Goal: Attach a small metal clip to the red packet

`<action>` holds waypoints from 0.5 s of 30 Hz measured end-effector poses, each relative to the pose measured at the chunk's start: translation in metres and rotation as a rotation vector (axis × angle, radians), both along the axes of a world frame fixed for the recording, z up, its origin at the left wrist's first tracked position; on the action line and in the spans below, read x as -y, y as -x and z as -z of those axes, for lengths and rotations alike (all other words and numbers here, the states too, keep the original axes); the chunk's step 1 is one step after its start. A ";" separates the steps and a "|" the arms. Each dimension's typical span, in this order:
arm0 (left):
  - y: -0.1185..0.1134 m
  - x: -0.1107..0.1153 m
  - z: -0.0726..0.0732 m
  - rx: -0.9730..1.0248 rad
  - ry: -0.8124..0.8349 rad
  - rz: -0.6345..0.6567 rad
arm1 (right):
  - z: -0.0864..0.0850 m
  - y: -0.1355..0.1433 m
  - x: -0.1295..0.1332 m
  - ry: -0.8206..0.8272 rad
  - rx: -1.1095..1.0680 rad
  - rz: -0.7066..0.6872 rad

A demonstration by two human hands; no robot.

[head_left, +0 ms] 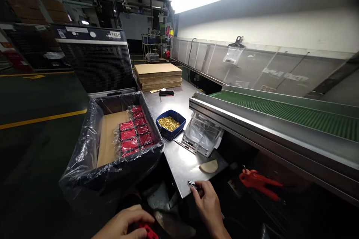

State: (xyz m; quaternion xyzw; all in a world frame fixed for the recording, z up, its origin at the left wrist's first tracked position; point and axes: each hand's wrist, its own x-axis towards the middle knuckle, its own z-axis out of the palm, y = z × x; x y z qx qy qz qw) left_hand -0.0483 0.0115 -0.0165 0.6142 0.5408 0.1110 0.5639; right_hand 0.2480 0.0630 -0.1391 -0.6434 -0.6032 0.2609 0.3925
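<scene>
My left hand (126, 221) is low at the bottom edge, fingers curled over a small red part (148, 230). My right hand (208, 204) reaches to the near corner of the steel table (179, 164) and pinches a small shiny metal piece (193, 185) at its edge. A blue tray (179, 116) full of small brass parts (168, 123) stands on the table. Left of it, a bag-lined dark crate (92, 149) holds rows of red parts wrapped in clear plastic (135, 131) on a cardboard sheet.
A stack of clear plastic bags (201, 137) and a tan disc (209, 167) lie near my right hand. A red tool (258, 182) rests below the green conveyor belt (286, 110). Flat cardboard sheets (157, 75), a black phone (166, 93) and a large black machine (97, 61) sit farther back.
</scene>
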 end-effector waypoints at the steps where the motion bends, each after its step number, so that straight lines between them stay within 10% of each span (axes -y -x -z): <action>1: 0.002 -0.003 -0.002 -0.069 -0.038 0.016 | 0.002 0.001 0.002 0.026 -0.007 -0.018; 8: -0.011 0.005 0.043 0.197 -0.145 -0.214 | 0.000 0.004 0.016 0.083 -0.077 0.019; 15: -0.035 0.026 0.083 0.695 0.600 -0.591 | -0.014 0.013 0.022 0.293 -0.082 -0.056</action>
